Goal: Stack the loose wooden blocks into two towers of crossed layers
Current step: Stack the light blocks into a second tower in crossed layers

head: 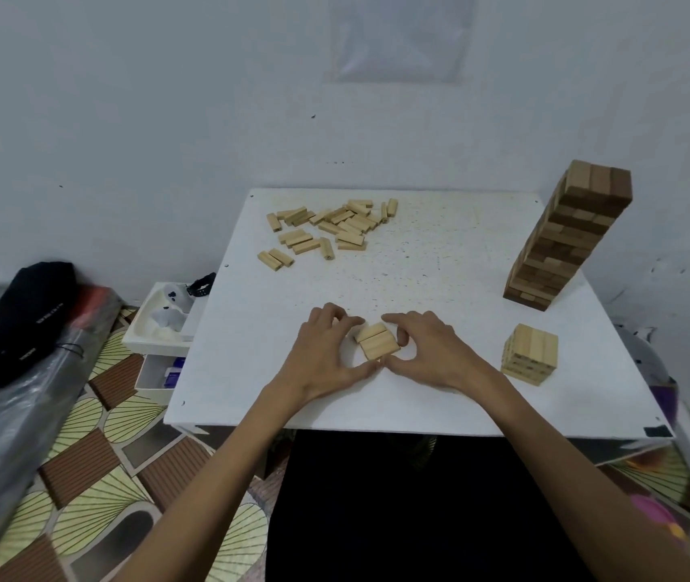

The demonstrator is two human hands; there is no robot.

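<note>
Squaring a block layer (pixel 378 340) on the white table (pixel 439 262).
The loose blocks (pixel 330 228) are lying near the far-left corner; mid-front, the left hand (pixel 326 354) and right hand (pixel 427 350) are gripping the layer with curled fingers; a short stack (pixel 530 354) and tall tower (pixel 570 237) are standing along the right edge.

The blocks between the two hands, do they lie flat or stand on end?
Flat. The blocks lie side by side on the table, long faces up; the left hand and right hand hold them together.
</note>
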